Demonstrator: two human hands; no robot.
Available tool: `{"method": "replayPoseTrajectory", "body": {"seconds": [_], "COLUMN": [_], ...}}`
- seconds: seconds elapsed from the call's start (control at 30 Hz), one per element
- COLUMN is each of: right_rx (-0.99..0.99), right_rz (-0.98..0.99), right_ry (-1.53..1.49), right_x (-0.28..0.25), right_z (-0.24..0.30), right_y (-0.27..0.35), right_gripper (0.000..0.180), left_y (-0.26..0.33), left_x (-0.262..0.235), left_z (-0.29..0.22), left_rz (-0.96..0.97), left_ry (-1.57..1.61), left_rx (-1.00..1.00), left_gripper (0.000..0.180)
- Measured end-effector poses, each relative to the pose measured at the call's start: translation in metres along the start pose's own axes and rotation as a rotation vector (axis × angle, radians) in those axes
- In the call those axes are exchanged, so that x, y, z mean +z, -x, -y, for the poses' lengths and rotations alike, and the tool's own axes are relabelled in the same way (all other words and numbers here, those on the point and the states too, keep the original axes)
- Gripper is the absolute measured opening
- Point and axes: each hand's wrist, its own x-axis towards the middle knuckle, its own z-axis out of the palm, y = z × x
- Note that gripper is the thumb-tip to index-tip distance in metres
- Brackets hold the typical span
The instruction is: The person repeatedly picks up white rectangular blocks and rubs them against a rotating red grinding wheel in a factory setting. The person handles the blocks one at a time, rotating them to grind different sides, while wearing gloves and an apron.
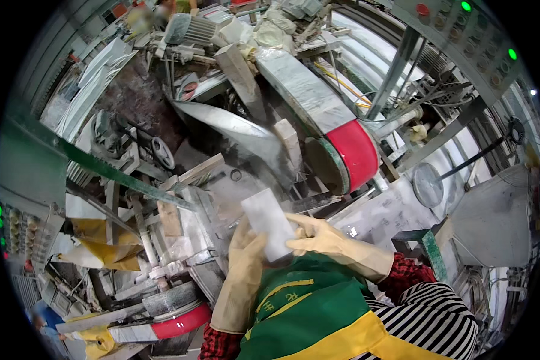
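Observation:
A pale, flat rectangular tile (pixel 269 223) is held up in front of my green apron, tilted, between both hands. My left hand (pixel 246 245), in a cream rubber glove, grips its left edge with the fingers partly behind it. From the other side my right hand (pixel 319 235), gloved alike, closes on the right edge with thumb and fingers. Just beyond the tile lies a dusty, whitish work surface (pixel 231 186), blurred by haze. What the tile's far face looks like is hidden.
Beyond my hands stands a dusty machine with a red-ended cover (pixel 357 153) over a wheel. A curved metal guard (pixel 237 129) is left of it. A green beam (pixel 111 168) crosses at left. Button panels (pixel 471 36) show green lights. A green metal bracket (pixel 427 249) stands at right.

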Motion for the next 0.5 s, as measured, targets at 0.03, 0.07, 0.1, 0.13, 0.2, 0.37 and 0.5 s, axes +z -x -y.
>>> {"method": "replayPoseTrajectory", "body": {"seconds": [0.03, 0.07, 0.1, 0.13, 0.2, 0.37, 0.5], "right_rx": [0.01, -0.005, -0.027, -0.052, -0.07, -0.101, -0.134], "right_rz": [0.085, 0.1, 0.12, 0.14, 0.195, 0.225, 0.07], "right_ry": [0.003, -0.096, -0.197, -0.297, -0.259, -0.279, -0.237], "right_x": [0.002, 0.003, 0.007, 0.008, 0.002, 0.002, -0.003], "right_z": [0.016, 0.013, 0.009, 0.01, 0.02, 0.022, 0.007], "right_y": [0.004, 0.001, -0.004, -0.004, 0.006, 0.013, 0.008], "right_gripper": [0.074, 0.074, 0.073, 0.073, 0.071, 0.07, 0.07], "left_y": [0.0, -0.001, -0.003, -0.006, -0.01, -0.044, -0.047], "left_x": [0.003, 0.003, 0.0, 0.001, 0.006, -0.013, -0.005], "left_z": [-0.002, -0.003, -0.007, -0.009, -0.016, -0.023, 0.001], "left_rz": [0.039, 0.077, 0.122, 0.128, 0.133, 0.023, 0.031], "left_ry": [-0.023, -0.045, -0.166, -0.2, -0.268, -0.445, -0.507], "left_rx": [0.001, 0.003, -0.012, 0.015, 0.076, 0.187, 0.239], "left_gripper": [0.073, 0.075, 0.082, 0.083, 0.085, 0.075, 0.075]}}
